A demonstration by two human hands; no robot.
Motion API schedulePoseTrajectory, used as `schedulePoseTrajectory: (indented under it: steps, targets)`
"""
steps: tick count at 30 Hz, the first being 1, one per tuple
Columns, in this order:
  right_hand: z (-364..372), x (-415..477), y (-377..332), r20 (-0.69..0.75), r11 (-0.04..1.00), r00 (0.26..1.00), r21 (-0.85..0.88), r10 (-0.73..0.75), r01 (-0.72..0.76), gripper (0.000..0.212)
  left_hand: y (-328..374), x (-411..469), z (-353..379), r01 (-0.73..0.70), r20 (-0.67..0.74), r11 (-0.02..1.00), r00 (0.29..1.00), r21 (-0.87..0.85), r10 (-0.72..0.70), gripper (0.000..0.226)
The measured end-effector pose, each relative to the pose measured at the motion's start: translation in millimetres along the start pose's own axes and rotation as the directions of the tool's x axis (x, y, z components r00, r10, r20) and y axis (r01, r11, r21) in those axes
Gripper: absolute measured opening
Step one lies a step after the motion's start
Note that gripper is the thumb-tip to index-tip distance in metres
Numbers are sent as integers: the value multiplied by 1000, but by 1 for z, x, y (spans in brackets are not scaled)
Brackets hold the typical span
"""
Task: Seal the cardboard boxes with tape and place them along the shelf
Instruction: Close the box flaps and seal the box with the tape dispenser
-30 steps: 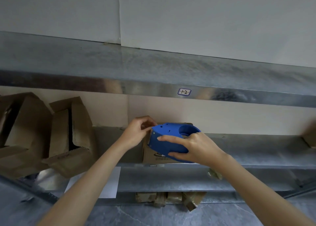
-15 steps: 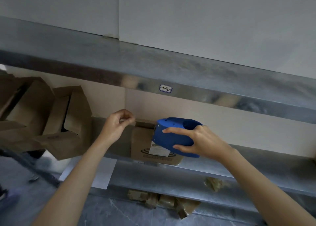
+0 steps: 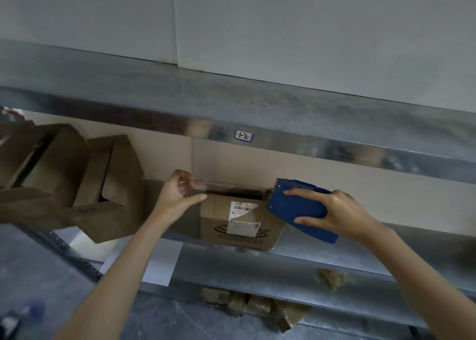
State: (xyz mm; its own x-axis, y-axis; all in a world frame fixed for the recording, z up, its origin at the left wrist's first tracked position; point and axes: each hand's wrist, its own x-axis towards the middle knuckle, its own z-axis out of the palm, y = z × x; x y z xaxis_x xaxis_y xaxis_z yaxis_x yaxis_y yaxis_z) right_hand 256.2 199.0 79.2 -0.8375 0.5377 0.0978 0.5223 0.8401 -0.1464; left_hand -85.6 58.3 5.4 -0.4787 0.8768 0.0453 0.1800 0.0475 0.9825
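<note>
The box (image 3: 239, 226) sits on the middle shelf (image 3: 360, 242), near its front edge, with a dark gap showing along the top seam. Person's left hand (image 3: 177, 198) pinches the free end of the clear tape (image 3: 200, 184) just past the box's left edge. Their right hand (image 3: 342, 216) grips the blue dispenser (image 3: 296, 205) at the right edge. The tape spans the top but doesn't look pressed down yet.

Risks as I see them:
- Flaps aren't flat, so the tape bridges the gap and won't bond.
- The strip drifts off the seam.
- The slack span folds onto itself.
- Neither hand pins the box, so a dispenser pull could drag it off the front edge.
</note>
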Motion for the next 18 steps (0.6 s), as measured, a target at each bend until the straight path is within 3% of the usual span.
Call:
schedulePoseTrajectory:
  steps: [8,14,18]
  targets:
    - [4,2,17,42,997,997,44,67,-69,60,-23,14,12,-32,-8,978,999,206,34,52]
    - [11,5,23,87,989,993,119,79,-89,55,-35,17,17,-51,14,970,999,238,50,49]
    - [15,11,21,120,976,991,199,61,-84,53,-46,17,21,-17,-37,987,999,157,23,47]
